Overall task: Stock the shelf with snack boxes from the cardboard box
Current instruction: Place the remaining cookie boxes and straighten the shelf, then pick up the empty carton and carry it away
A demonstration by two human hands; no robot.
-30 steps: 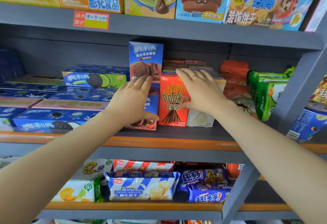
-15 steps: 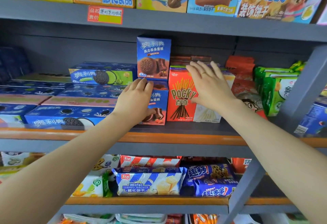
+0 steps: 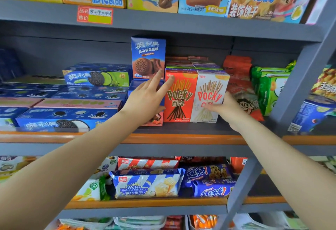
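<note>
Head view: a red Pocky box (image 3: 179, 98) and a white Pocky box (image 3: 210, 96) stand upright, side by side and touching, at the front of the grey middle shelf (image 3: 181, 129); the right hand (image 3: 226, 108) grips the white box at its lower right edge, thumb across the front; the left hand (image 3: 145, 100) spreads straight fingers, fingertips touching the red box's upper left corner; an upright blue Oreo cake box (image 3: 148, 58) stands just left; flat Oreo boxes (image 3: 98, 78) stack further left; wafer packs (image 3: 145, 184) lie on the shelf below.
</note>
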